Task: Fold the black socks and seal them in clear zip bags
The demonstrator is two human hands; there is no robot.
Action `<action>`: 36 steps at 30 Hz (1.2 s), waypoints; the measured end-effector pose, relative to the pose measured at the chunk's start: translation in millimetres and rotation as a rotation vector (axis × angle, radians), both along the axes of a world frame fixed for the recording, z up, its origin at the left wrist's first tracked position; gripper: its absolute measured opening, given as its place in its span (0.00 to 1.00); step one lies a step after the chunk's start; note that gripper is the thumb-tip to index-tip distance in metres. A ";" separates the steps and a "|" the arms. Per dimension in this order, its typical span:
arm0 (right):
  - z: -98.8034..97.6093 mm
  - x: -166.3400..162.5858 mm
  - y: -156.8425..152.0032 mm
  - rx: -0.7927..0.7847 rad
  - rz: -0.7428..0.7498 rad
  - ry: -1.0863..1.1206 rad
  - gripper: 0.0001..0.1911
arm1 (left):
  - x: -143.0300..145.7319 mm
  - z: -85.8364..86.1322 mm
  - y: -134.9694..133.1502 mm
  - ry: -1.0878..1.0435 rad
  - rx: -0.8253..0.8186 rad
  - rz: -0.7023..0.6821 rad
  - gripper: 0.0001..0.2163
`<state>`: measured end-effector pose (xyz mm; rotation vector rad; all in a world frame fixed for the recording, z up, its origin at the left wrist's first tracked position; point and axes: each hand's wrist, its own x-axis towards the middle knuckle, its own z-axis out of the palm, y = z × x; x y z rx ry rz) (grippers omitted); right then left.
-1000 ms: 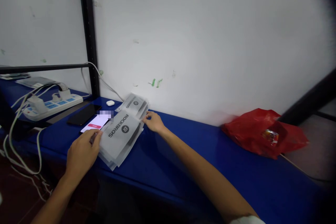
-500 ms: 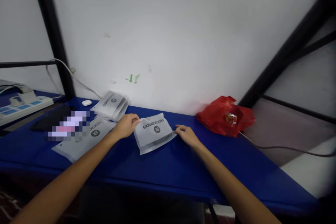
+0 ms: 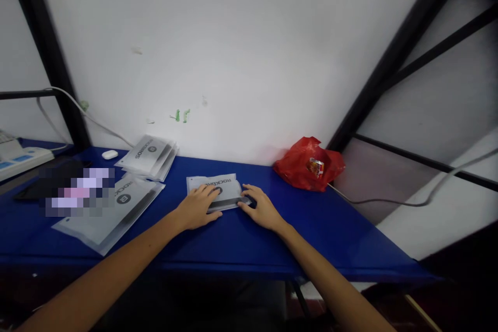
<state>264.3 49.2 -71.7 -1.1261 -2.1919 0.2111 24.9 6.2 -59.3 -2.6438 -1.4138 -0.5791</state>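
A frosted plastic pouch (image 3: pixel 232 187) printed ROCKBROS lies flat on the blue desk in front of me, a dark strip showing along its near side. My left hand (image 3: pixel 198 206) rests over its left part with the fingers spread, hiding some of the print. At the right edge of the pouch is my right hand (image 3: pixel 261 206). Its thumb and fingers are apart and touch that edge. To the left lies a larger ROCKBROS pouch (image 3: pixel 112 212), with a small stack of similar pouches (image 3: pixel 147 154) behind it.
A red plastic bag (image 3: pixel 307 171) sits against the wall at the right, a cable running past it. On the left are a white earbud case (image 3: pixel 110 154), a dark flat item (image 3: pixel 39 187) beside a blurred patch, and a power strip (image 3: pixel 27 161). Black metal posts frame the desk (image 3: pixel 249 249).
The pouch, held up by its edges before, now lies flat on the desk. My left hand has let go of its corner and spread over it. The camera view has turned slightly right.
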 end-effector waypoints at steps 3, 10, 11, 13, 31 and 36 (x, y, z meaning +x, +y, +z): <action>0.5 -1.0 -4.7 -0.014 0.015 -0.021 0.13 | -5.3 -3.1 0.8 0.038 0.051 -0.015 0.22; 4.8 -3.1 -9.3 -0.049 0.011 -0.087 0.14 | 2.8 -6.5 2.2 0.374 0.241 -0.111 0.07; 4.9 -3.3 -9.3 -0.035 0.017 -0.082 0.14 | 3.6 -7.4 2.7 0.390 0.259 -0.116 0.07; 5.0 -3.6 -9.6 0.003 0.030 -0.064 0.13 | 3.9 -8.3 3.7 0.373 0.290 -0.106 0.08; 10.1 -5.4 -14.7 0.264 0.004 0.074 0.05 | -10.7 2.8 3.2 0.130 0.266 0.025 0.13; 10.7 -8.5 -16.9 0.286 0.032 0.014 0.07 | -13.3 3.9 4.2 0.083 0.252 0.029 0.13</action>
